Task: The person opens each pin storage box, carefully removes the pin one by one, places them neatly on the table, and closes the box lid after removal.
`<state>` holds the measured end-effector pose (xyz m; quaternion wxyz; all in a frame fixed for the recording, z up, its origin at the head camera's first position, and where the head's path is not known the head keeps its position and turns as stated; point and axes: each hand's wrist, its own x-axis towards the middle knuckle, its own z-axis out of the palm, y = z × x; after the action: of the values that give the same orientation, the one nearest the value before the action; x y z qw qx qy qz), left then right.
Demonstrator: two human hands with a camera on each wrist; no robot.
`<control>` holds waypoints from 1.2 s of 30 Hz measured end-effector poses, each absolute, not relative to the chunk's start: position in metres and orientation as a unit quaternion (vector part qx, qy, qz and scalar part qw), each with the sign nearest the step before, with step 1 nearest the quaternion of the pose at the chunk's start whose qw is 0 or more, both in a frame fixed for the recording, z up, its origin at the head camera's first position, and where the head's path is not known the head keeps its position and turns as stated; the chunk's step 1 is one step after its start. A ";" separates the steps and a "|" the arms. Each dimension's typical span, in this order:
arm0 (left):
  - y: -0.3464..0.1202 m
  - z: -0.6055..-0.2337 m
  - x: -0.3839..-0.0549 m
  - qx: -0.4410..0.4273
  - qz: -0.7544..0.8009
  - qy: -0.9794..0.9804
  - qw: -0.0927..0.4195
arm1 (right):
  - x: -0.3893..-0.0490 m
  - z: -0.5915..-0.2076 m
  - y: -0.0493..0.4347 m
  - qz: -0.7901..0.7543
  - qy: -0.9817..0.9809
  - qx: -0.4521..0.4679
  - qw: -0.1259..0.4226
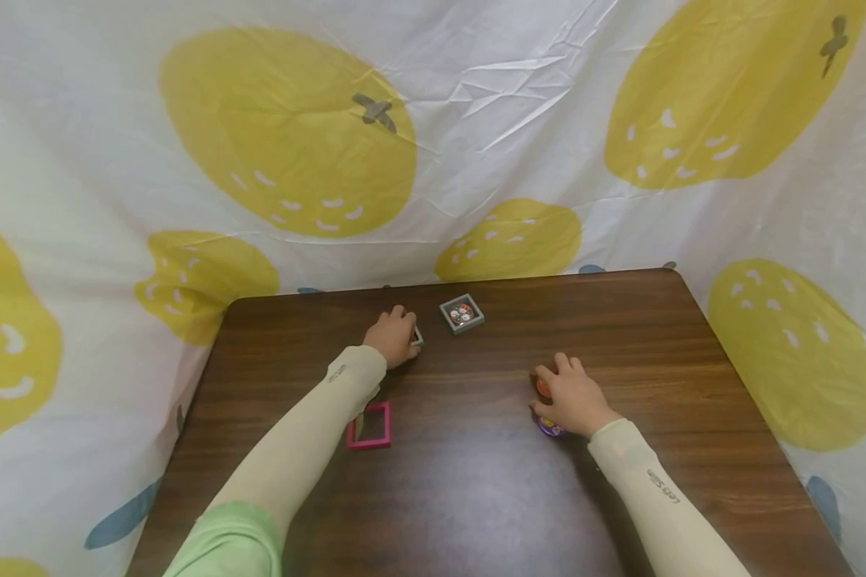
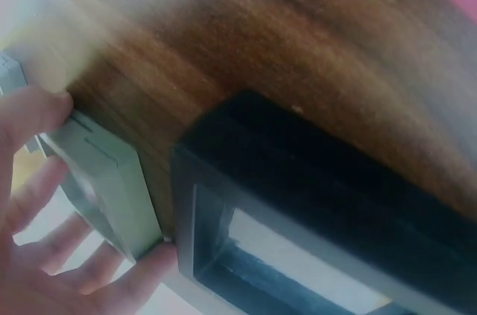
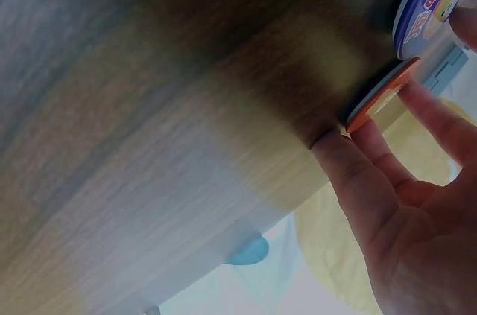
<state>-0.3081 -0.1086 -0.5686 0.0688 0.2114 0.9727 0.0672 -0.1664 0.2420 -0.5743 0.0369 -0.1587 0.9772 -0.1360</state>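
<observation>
At the back left of the table, my left hand holds a pale grey square frame, thumb on one side and fingers along the other. A black square frame stands beside it in the left wrist view; the left arm hides it in the head view. Farther right, my right hand is over two round badges. Its fingertips touch the rim of the orange badge, while the thumb rests at the purple badge with printed letters.
A second grey frame with a red, black and white round badge inside lies near the back edge. A pink square frame is on the brown wooden table, beside my left forearm. A lemon-print curtain surrounds the table.
</observation>
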 end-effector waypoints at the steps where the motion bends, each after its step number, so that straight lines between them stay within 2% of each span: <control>1: -0.110 -0.569 -0.308 0.209 0.074 0.973 0.070 | -0.167 -0.575 0.242 -0.136 0.977 -0.159 0.037; 20: -0.126 -0.556 -0.304 0.199 0.093 0.972 0.082 | -0.168 -0.572 0.234 -0.142 0.975 -0.167 0.029; 30: -0.116 -0.536 -0.287 0.259 0.085 0.961 0.054 | -0.169 -0.571 0.243 -0.156 0.972 -0.166 0.051; 36: -0.110 -0.523 -0.278 0.318 0.094 0.942 0.062 | -0.172 -0.569 0.247 -0.191 0.969 -0.155 0.026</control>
<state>-0.2784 -0.1095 -0.5227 0.0618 0.3175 0.9416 0.0937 -0.1725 0.2473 -0.5689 0.0262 -0.1551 0.9689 -0.1909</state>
